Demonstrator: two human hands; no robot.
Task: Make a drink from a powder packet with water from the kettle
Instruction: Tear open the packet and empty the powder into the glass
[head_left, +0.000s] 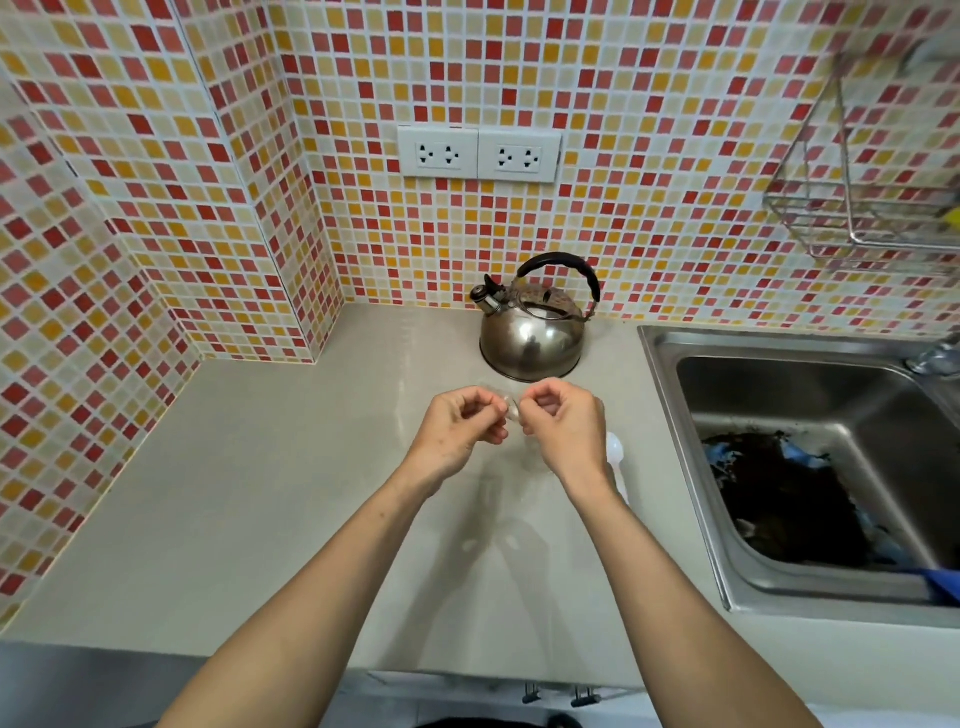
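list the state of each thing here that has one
kettle: upright on the counter, untouched
left hand: pinched on a small clear packet
right hand: pinched on the same packet
white spoon: lying on the counter
sockets: nothing plugged in
sink: dark debris inside

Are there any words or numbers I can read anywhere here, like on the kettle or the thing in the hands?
None can be read.
Kettle: plain shiny metal, no label showing.
Sockets: only holes, no writing.
Thing pinched between the left hand and right hand: small, clear and blurred, no print to make out.
Spoon: plain white.
Sink: no marks; the dark and blue stuff inside shows no letters.
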